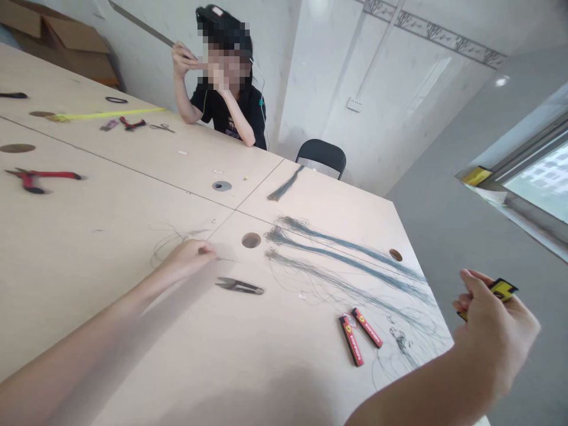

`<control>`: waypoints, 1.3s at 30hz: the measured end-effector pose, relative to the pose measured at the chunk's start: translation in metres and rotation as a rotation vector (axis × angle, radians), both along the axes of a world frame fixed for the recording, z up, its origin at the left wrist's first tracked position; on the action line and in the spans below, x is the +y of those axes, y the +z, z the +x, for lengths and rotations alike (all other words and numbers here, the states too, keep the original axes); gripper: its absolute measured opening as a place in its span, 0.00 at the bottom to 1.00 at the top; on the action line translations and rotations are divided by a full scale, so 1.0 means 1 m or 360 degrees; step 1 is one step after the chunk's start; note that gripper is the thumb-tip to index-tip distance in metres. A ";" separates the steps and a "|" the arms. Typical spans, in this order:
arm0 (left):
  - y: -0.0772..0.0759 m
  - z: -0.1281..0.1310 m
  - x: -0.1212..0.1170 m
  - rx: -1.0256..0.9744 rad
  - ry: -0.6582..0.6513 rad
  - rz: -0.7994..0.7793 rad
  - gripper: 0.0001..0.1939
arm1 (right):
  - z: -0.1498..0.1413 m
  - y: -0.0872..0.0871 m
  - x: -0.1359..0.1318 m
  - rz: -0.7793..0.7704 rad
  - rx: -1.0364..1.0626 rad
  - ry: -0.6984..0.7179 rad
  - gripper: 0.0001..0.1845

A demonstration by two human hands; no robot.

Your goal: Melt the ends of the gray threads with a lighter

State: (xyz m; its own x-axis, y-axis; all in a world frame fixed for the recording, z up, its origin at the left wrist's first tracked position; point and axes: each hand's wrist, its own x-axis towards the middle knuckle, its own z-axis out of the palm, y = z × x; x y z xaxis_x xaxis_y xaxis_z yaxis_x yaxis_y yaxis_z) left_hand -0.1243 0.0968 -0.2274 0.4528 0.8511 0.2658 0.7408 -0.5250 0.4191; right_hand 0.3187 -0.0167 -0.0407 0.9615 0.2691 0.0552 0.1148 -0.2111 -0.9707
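My left hand (190, 255) is closed in a pinch on a thin thread (228, 260), whose end pokes out past the fingertips. Loose loops of thread (162, 239) lie just behind that hand. Beyond the table's right edge, my right hand (492, 319) is wrapped around a yellow and black lighter (503, 289), partly covered by the fingers. Small thread snips (239, 286) rest to the right of my left hand. Two red lighters (351, 342) lie on the table between my hands. Bundles of fine dark thread (341, 251) stretch across the right side of the table.
Across the table (248, 367) sits a person (235, 112) raising a long flat strip. Red-handled pliers (42, 177) lie at left, with scissors (163, 128) and a yellow strip (110, 114) farther back. A black chair (322, 152) stands behind the table. Cable holes (251, 240) pierce the tabletop.
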 end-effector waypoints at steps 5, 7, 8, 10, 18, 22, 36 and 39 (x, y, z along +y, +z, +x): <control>0.008 0.006 -0.005 -0.0091 0.0371 -0.0060 0.28 | -0.001 0.001 -0.001 -0.0058 -0.0008 0.0005 0.11; 0.016 0.010 -0.008 -0.0086 0.0383 -0.0054 0.30 | 0.000 0.000 -0.001 -0.0081 -0.0012 -0.0020 0.11; 0.020 0.012 -0.009 -0.0076 0.0385 -0.0032 0.30 | 0.001 -0.001 -0.002 -0.0090 -0.0011 -0.0033 0.11; 0.029 0.015 -0.013 -0.0036 0.0386 0.0043 0.31 | 0.002 -0.003 -0.002 -0.0093 -0.0022 -0.0042 0.10; 0.038 0.012 -0.022 0.0298 0.0129 0.0424 0.36 | 0.020 -0.014 -0.004 -0.0174 -0.0174 -0.0165 0.13; 0.034 0.008 -0.021 0.0429 0.0025 0.0523 0.35 | 0.025 -0.016 -0.005 -0.0321 -0.0188 -0.0162 0.16; 0.031 0.002 -0.016 0.0580 -0.0057 0.0648 0.32 | 0.016 -0.005 -0.008 -0.0930 -0.0112 0.0069 0.11; 0.031 0.001 -0.017 0.0617 -0.0038 0.0664 0.33 | 0.018 -0.004 -0.011 -0.1002 -0.0098 0.0072 0.11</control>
State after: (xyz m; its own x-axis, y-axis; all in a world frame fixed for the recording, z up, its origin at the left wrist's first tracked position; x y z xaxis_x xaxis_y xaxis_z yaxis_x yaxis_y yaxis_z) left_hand -0.1233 0.0802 -0.1964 0.6018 0.6981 0.3879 0.7851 -0.6061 -0.1272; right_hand 0.3364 -0.0275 -0.0451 0.9485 0.3083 -0.0724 0.1885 -0.7332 -0.6533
